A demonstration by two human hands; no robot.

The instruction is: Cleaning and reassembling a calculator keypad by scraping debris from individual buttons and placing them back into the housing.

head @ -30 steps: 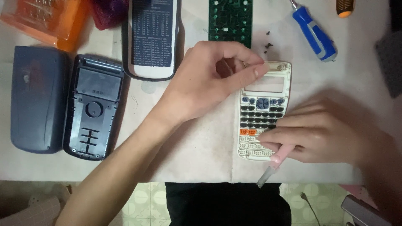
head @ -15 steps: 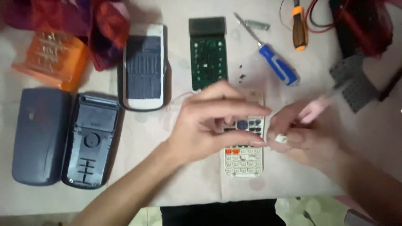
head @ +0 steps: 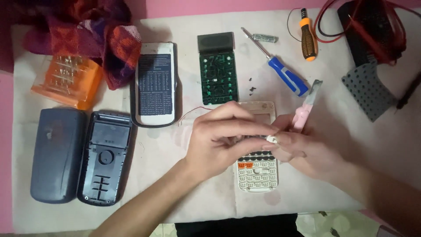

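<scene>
the calculator is well into being taken apart. its dark back shell (head: pixel 104 158) and slide cover (head: pixel 57 153) lie side by side at the left of the tabletop (head: pixel 184 210), the green circuit board (head: pixel 218 70) sits bare near the far edge with tiny screws (head: pixel 252 87) just beside it, and a blue screwdriver (head: pixel 285 74) lies set down. the front keypad panel (head: pixel 257 169) is still under work: the left hand (head: pixel 223 140) pinches a small white piece (head: pixel 272 139) over it, grip closed on it, while the right hand (head: pixel 307 151) is clamped on a pink tool (head: pixel 303 115). nothing looks reassembled yet.
</scene>
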